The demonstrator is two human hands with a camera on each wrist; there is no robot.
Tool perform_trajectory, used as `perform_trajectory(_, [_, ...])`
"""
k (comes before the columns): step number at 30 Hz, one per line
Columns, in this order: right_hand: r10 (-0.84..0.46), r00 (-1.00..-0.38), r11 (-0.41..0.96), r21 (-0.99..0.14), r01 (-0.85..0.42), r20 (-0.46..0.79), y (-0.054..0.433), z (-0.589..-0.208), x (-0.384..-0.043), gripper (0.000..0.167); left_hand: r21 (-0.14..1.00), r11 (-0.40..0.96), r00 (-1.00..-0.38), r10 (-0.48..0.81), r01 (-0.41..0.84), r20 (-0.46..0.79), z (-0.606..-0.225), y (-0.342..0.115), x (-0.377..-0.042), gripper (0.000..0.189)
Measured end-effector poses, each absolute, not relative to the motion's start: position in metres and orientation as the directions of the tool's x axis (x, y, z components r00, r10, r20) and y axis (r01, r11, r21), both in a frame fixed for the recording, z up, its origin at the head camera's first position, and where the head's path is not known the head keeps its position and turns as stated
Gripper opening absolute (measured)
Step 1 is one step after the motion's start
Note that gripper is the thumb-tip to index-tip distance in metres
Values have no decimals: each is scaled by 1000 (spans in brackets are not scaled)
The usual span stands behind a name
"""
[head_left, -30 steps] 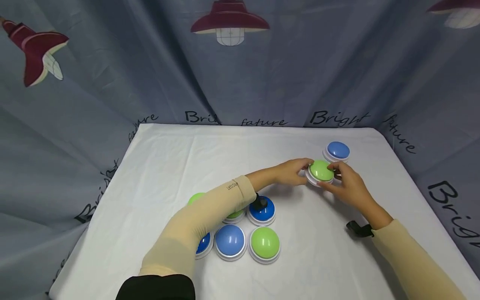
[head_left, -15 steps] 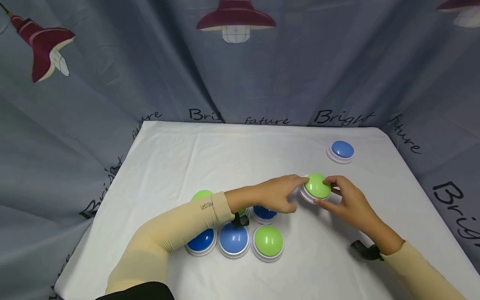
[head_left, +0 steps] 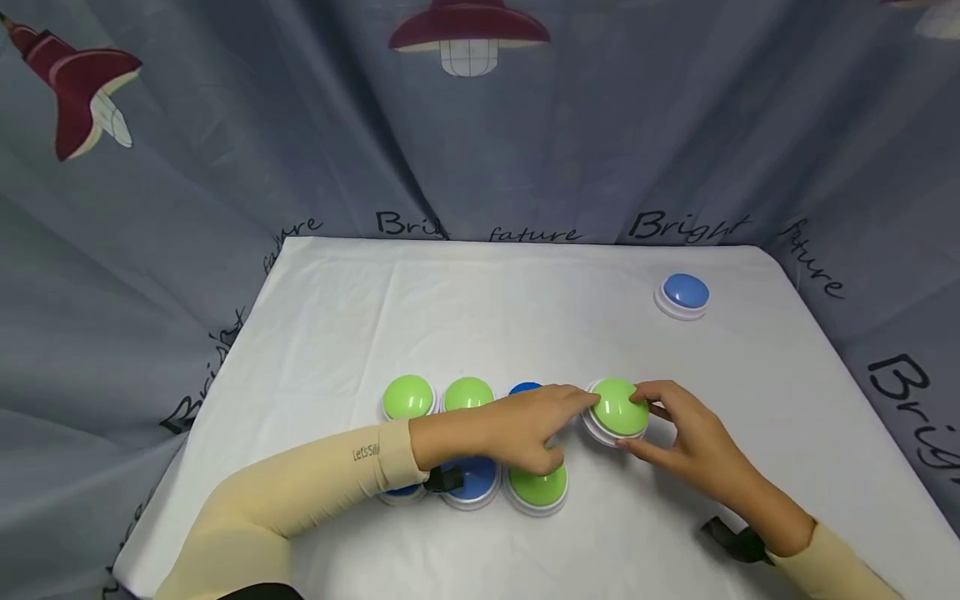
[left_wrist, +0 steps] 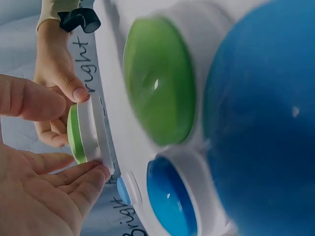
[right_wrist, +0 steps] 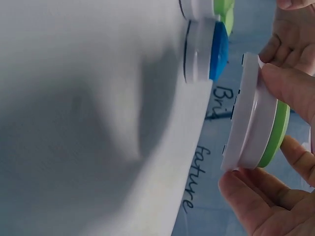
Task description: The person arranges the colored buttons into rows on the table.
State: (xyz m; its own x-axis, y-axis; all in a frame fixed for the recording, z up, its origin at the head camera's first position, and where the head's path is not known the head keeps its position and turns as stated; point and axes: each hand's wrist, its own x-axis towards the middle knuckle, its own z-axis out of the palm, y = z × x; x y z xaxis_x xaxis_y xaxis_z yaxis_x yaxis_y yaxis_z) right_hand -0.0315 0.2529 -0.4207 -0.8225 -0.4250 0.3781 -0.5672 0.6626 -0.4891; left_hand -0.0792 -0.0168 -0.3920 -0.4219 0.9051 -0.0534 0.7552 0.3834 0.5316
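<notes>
A green dome buzzer button [head_left: 619,408] with a white base is held above the table, tilted. My right hand [head_left: 693,437] grips it from the right, thumb and fingers on opposite sides, as the right wrist view also shows. On its far left side, the extended fingers of my left hand [head_left: 510,429] touch the rim, and in the left wrist view the left thumb [left_wrist: 34,101] stands apart from it. Under the left hand and forearm are a green button [head_left: 538,490], a lighter blue button [head_left: 472,483] and a mostly hidden dark blue button [head_left: 523,388].
Two more green buttons, one left [head_left: 408,397] and one middle [head_left: 468,392], stand in the back row of the group. A single blue button [head_left: 686,292] sits at the back right of the white-covered table [head_left: 330,317]. Behind hangs a grey curtain [head_left: 300,125].
The green button has come from beside the lone blue button toward the front and slightly left, both hands moving with it. The left thumb has moved away from the button.
</notes>
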Motion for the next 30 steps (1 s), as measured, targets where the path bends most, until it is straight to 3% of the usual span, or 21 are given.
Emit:
perform_trajectory(11, [-439, -827, 664, -494, -562, 350, 251, -433, -5, 67, 539, 368, -388, 918, 758, -80, -400, -26, -54, 80])
perform_trajectory(20, [-454, -813, 611, -537, -581, 364, 249, -450, 13, 65, 429, 346, -341, 936, 834, -91, -413, -31, -38, 84])
perform_trajectory(30, [-481, -804, 609, -527, -593, 349, 248, -460, 24, 62, 402, 333, -318, 942, 853, -106, -422, -34, -29, 85])
